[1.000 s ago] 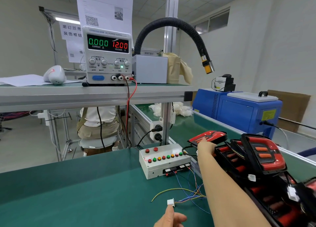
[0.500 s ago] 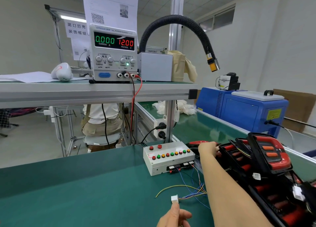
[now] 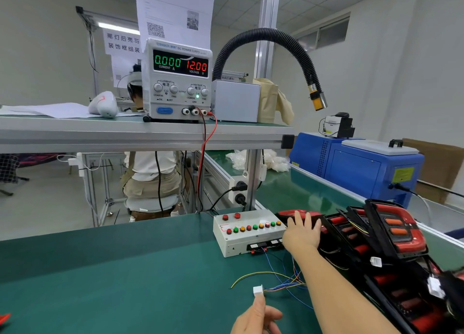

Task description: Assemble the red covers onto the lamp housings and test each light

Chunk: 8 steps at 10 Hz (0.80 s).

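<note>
Red cover (image 3: 287, 213) lies lengthwise left-right under the splayed right hand (image 3: 301, 233), while the left hand (image 3: 253, 318) touches the connector (image 3: 258, 290) (grip unclear).

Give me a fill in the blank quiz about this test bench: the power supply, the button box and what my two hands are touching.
1. The power supply voltage display reads ___ volts.
2. Its current display reads ___ amps.
3. Beside the button box, the right hand lies on a glossy ___ lamp part.
4. The left hand has its index fingertip at a small ___ connector.

Missing words: 12.00; 0.000; red; white
</note>
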Tool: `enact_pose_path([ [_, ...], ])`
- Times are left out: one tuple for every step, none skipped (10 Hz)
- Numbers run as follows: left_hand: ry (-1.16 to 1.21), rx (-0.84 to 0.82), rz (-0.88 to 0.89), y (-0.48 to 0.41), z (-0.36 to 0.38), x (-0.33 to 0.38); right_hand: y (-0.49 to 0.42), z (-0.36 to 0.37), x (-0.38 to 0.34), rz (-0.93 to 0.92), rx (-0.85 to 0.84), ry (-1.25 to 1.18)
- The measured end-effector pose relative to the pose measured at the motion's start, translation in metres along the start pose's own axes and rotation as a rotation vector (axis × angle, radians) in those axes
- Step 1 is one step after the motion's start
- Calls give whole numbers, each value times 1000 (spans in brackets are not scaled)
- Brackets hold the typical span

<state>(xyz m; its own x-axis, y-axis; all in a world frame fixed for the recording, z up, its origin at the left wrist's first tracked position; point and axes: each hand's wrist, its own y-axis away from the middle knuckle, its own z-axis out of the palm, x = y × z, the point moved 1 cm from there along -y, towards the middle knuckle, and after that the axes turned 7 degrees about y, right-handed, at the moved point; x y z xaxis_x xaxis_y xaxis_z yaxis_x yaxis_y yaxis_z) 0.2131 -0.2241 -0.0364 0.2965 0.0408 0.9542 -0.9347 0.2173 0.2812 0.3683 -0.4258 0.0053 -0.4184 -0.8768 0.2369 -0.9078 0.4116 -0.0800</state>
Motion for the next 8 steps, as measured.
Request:
enact_pose_path([
  [38,-6,19,3,3,-1,1,4,4,-15,-22,60],
  [77,-7,21,5,4,1,-1,4,5,-11,-39,71],
  [106,-19,47,6,5,-2,-1,0,5,-10,-36,56],
  [113,-6,63,5,-1,-1,5,0,5,-14,40,7],
  [183,-25,95,4,1,-6,15,-3,6,-31,197,-51],
  [244,18,145,4,-7,-8,33,-14,-4,-63,331,-154],
  [366,137,140,5,-30,4,59,-28,-22,-156,403,-341],
  [548,327,107,3,-63,17,104,-34,-57,-367,361,-565],
])
